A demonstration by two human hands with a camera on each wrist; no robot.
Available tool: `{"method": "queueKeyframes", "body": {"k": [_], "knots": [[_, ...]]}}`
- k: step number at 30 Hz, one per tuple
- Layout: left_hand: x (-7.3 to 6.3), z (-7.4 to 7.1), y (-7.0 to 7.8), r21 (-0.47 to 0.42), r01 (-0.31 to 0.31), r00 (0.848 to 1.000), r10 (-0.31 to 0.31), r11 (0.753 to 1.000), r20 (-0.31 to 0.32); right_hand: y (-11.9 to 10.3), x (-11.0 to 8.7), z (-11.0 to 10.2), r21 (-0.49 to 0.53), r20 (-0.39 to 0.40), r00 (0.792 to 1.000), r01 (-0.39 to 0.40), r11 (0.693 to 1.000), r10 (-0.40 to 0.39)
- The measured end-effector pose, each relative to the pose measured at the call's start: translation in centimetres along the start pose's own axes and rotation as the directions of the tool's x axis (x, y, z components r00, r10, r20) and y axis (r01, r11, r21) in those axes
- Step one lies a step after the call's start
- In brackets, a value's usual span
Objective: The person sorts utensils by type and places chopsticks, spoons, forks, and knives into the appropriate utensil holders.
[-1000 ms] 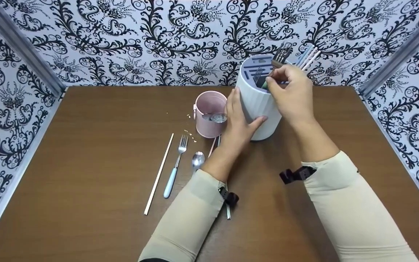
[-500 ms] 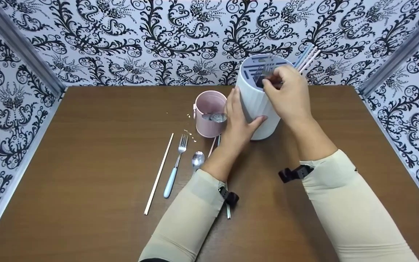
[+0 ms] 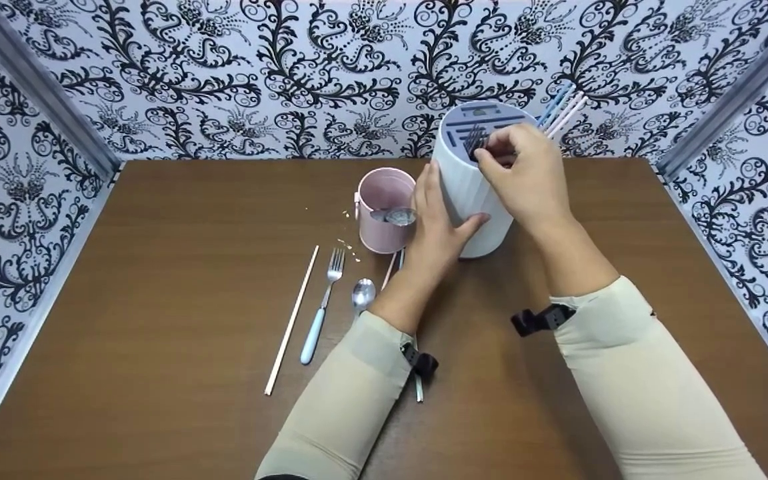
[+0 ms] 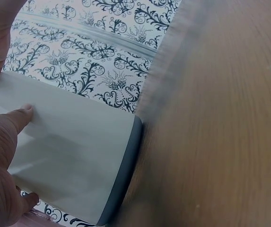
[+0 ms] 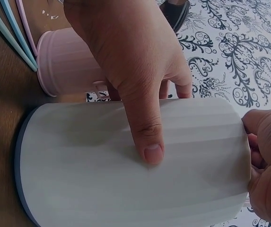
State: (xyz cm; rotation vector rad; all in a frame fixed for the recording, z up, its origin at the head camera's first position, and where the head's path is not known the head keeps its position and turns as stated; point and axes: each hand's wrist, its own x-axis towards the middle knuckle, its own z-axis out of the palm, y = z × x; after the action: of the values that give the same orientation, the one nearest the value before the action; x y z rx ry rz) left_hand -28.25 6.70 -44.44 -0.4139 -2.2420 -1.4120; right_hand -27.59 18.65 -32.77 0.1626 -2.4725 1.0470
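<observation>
Head view, left hand: the person's left hand (image 3: 436, 230) holds the white holder (image 3: 474, 193) in a wide, partly opened grip, fingers along its left side and thumb across the front; both wrist views agree.
Right hand: the right hand (image 3: 527, 170) is at the holder's top edge, thumb and fingers bent close together as in a pinch; whether anything is between them cannot be told.
Dark fork tines: the dark fork tines (image 3: 473, 139) stick up from the slotted top, just beside the right thumb; their handles are hidden.
Good handling: it seems best to keep the left hand firm and low so the holder cannot tip, line each handle up straight over its slot, and let it down gently.
Holder's direction: it stands on the desk (image 3: 157, 267), slotted top up, long axis about vertical.
Tines' direction: upward, roughly along the holder's axis.
Chopsticks: several chopsticks (image 3: 561, 110) slant up and rightward at the holder's far right.
Pink cup: the pink cup (image 3: 384, 235) stands just left of the holder.
Loose pieces: farther left lie a spoon (image 3: 363, 293), a blue-handled fork (image 3: 319, 307), tines away from the person, and a pale chopstick (image 3: 293, 320).
</observation>
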Motion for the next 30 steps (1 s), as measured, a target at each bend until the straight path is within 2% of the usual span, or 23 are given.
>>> {"method": "queueKeyframes", "body": {"k": [10, 21, 30], "knots": [[0.0, 0.1, -0.1, -0.007, 0.009, 1.000, -0.009, 1.000, 0.009, 0.3, -0.1, -0.1, -0.020, -0.002, 1.000, 0.016, 1.000, -0.016], [0.0, 0.1, -0.2, 0.002, -0.002, 1.000, 0.002, 1.000, 0.002, 0.2, -0.6, -0.3, 0.013, -0.002, 0.999, 0.045, 0.999, -0.045], [0.0, 0.2, -0.3, 0.000, -0.016, 1.000, 0.016, 1.000, -0.009, 0.4, -1.3, -0.7, 0.005, -0.033, 0.998, 0.053, 0.999, -0.053]]}}
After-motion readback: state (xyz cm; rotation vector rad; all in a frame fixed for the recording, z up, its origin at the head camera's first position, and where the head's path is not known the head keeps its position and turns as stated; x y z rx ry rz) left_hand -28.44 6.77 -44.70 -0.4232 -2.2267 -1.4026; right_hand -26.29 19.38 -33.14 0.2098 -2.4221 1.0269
